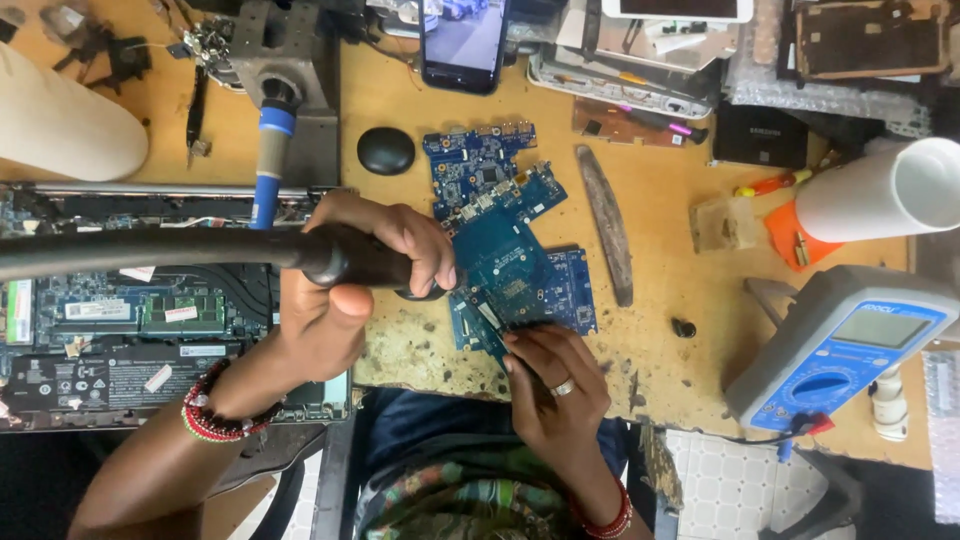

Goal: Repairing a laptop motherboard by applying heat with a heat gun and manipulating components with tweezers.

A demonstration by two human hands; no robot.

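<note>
My left hand (345, 290) is wrapped tight around one thick black hot-air handle (350, 258), fingers curled over the top, thumb underneath, its black hose (130, 250) running off to my left. The nozzle end points at the teal-blue circuit board (510, 275), which is tilted up off the worn wooden bench (660, 330). My right hand (555, 385), one silver ring on a finger, has its fingertips drawn together on that board's lower edge, pinching it near the corner; whether I also hold a small tool there, I cannot tell. I count three blue boards in all: the one I grip, one darker blue board (575, 290) lying under it, and one blue board (485, 170) further up the bench. To my left lies one opened laptop base (120, 330) with its black battery and green memory stick showing. One black oval mouse (386, 151) sits above my left hand. One long grey flat strip (607, 222) lies just right of the boards. At the right edge, one blue-and-grey multimeter (850, 350), and one white cylinder (880, 190) beside it. One black phone (463, 45) sits at the top.
</note>
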